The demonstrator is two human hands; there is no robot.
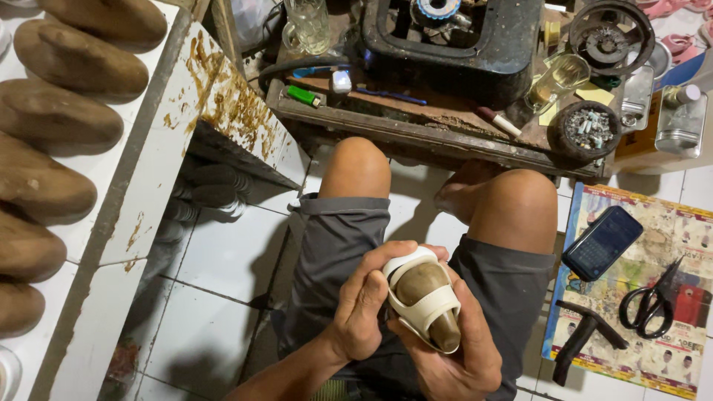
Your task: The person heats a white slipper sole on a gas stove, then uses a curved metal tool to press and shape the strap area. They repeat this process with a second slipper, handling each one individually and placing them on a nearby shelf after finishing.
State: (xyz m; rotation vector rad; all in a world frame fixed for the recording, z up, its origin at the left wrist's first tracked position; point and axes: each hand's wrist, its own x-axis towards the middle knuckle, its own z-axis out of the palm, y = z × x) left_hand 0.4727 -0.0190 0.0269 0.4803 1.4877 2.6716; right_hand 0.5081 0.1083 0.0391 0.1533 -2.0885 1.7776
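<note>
A small brown shoe last wrapped in a white strap upper [425, 301] rests in my lap, over grey shorts. My left hand [364, 304] clasps its left side, fingers curled over the white toe end. My right hand [453, 349] cups it from below and from the right, palm up. Both hands touch the white upper; the underside of the last is hidden by my right palm.
Several brown shoe lasts [59, 119] lie in a row on a white bench [160, 171] at left. A low cluttered work table [416, 130] stands ahead. At right lie a phone [601, 241], black scissors [653, 301] and a dark hammer [583, 334].
</note>
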